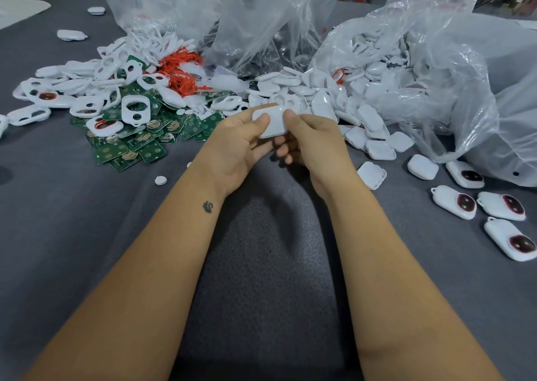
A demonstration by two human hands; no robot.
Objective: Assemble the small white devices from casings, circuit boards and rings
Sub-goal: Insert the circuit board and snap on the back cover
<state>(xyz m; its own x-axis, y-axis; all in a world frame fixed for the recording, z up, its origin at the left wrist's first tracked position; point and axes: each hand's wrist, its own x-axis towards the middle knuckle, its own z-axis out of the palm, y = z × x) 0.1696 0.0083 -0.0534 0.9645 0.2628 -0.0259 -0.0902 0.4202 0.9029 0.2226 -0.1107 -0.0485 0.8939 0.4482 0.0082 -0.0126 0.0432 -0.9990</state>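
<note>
At nine to ten o'clock, white front casings with cut-out windows [135,110] lie heaped on the grey cloth table [52,221], partly over a spread of green circuit boards [145,142]. Just behind them, at eleven o'clock, sits a tangle of orange-red rings [181,71] at the mouth of a clear plastic bag [261,17].

At the centre, the left hand [235,145] and the right hand [313,142] both grip one small white device [271,122] held above the table, each thumb pressed on its top face and curled fingers under it.

At one to two o'clock, plain white back casings [374,116] spill from a second clear bag [453,90]. At three to four o'clock, four finished devices with dark red oval windows [456,202] rest apart on the cloth.
</note>
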